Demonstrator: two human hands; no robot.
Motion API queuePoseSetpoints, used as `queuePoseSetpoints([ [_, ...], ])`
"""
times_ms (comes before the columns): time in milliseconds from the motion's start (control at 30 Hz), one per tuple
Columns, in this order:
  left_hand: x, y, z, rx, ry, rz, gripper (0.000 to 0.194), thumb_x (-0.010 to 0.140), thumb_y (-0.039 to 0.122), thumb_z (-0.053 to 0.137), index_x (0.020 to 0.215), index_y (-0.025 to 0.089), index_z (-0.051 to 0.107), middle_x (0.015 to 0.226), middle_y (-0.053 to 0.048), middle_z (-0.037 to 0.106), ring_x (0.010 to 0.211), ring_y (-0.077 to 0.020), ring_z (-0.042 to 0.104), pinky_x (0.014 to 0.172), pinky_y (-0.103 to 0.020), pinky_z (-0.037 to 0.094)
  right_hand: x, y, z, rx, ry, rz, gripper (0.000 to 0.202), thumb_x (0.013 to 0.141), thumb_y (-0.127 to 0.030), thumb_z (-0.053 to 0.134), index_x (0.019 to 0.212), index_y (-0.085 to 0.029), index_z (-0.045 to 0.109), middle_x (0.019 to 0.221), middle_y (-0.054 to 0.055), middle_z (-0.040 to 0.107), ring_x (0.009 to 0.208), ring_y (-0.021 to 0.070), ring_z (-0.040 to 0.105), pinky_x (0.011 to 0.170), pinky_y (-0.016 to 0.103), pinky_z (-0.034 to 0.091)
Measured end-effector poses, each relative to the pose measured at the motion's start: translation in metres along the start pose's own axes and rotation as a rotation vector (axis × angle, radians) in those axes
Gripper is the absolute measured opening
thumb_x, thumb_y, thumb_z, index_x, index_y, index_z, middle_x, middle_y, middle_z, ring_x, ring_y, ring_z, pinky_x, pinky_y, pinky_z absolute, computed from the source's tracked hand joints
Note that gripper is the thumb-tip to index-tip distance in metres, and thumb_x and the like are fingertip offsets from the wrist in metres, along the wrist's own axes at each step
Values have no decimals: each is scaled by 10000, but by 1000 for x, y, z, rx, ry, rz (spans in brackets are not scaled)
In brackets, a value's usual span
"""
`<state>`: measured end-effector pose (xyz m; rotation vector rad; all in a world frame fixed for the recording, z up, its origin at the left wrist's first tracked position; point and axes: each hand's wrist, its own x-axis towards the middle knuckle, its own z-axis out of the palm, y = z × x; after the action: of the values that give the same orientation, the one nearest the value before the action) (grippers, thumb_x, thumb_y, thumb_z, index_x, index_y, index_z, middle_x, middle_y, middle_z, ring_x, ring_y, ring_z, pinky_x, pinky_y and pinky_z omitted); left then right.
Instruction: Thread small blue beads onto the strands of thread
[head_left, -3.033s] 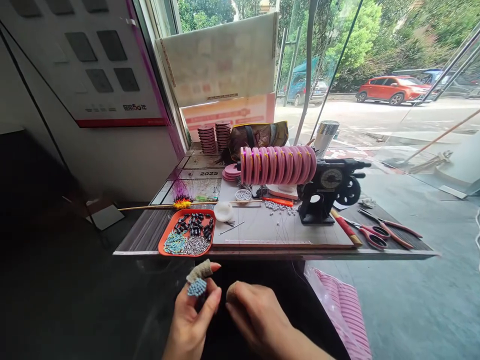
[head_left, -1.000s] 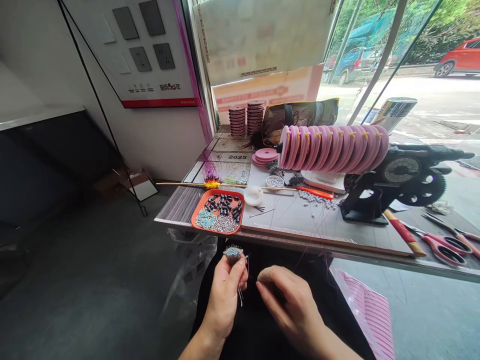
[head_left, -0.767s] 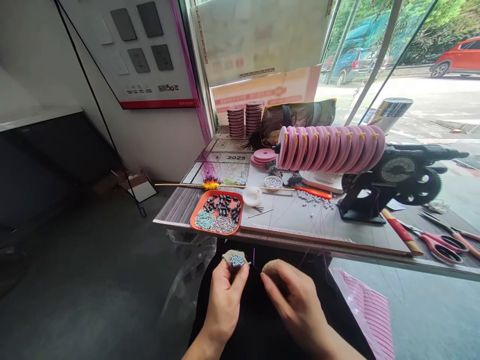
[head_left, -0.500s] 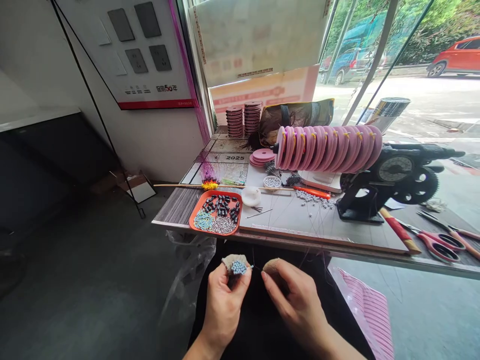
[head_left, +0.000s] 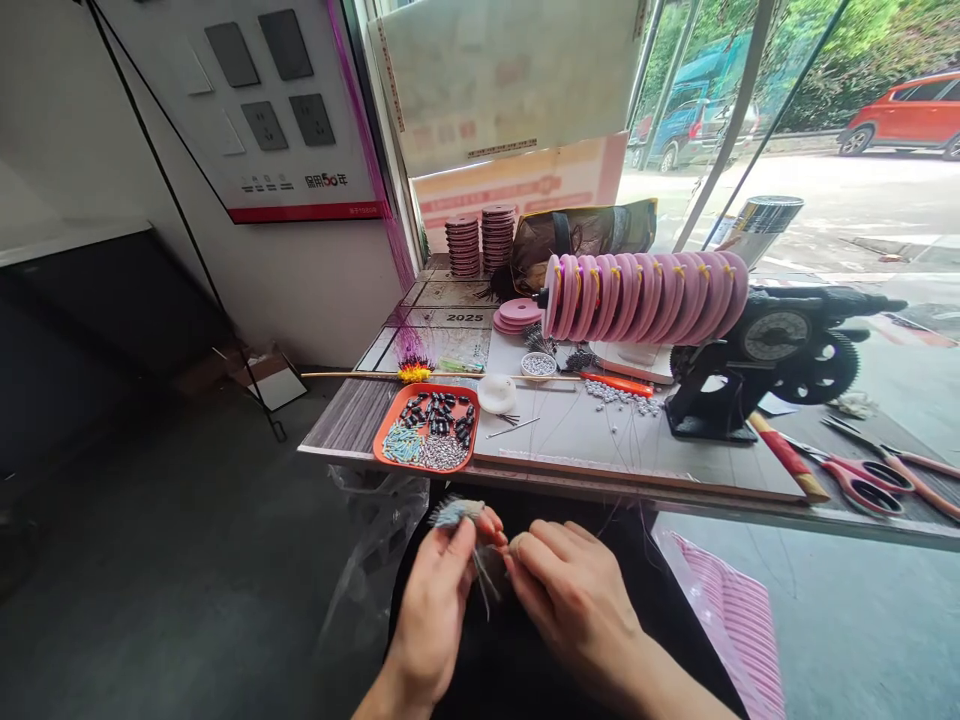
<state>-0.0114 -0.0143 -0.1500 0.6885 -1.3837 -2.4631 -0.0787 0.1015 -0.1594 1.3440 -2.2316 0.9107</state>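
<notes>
My left hand [head_left: 439, 590] is closed around a small bundle of light-blue thin pieces [head_left: 447, 515], its ends pointing up and left. A beige covering [head_left: 473, 508] shows at the fingertips beside the bundle. Pale thin strands [head_left: 486, 580] hang below the left fingers. My right hand [head_left: 577, 590] is closed, thumb and forefinger pinched together right beside the left fingertips. What those right fingers hold is too small to make out. Both hands are above my dark-clothed lap, in front of the table edge.
An orange tray [head_left: 381, 452] of sorted small parts sits at the table's front left. Pink discs [head_left: 645, 297] fill a black geared winder [head_left: 716, 400]. Scissors [head_left: 862, 480] and pliers [head_left: 900, 465] lie at right. Loose grey beads [head_left: 619, 393] and thin lines are on the board.
The blue bundle has turned from facing me end-on to pointing up and left. My right hand has come leftward to the left fingertips. Pale strands now show. The view has shifted slightly.
</notes>
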Motion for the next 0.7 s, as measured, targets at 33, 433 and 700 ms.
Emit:
queuePoseSetpoints([
  [33,0,5,2,-115,-14,-76,185,721,329,688,694,151,648,737,-37,621,769,-182,571,768,-285,476,0,-1,-1,20,-8,-40,302,876,-135,391,583,-184,446,541,-15,478,471,100,421,509,259,303],
  [433,24,36,-13,-444,86,-92,337,919,128,321,747,116,612,558,0,511,506,-98,522,589,-270,522,-6,0,-9,400,-13,100,149,901,-144,403,869,-176,545,720,35,565,608,120,521,559,233,420],
  [700,21,27,-11,-555,134,-260,422,931,153,292,763,109,677,834,-119,724,807,-204,682,814,-360,526,-12,0,-5,495,-45,217,171,915,-166,380,840,-189,532,726,28,547,625,122,540,565,223,438],
])
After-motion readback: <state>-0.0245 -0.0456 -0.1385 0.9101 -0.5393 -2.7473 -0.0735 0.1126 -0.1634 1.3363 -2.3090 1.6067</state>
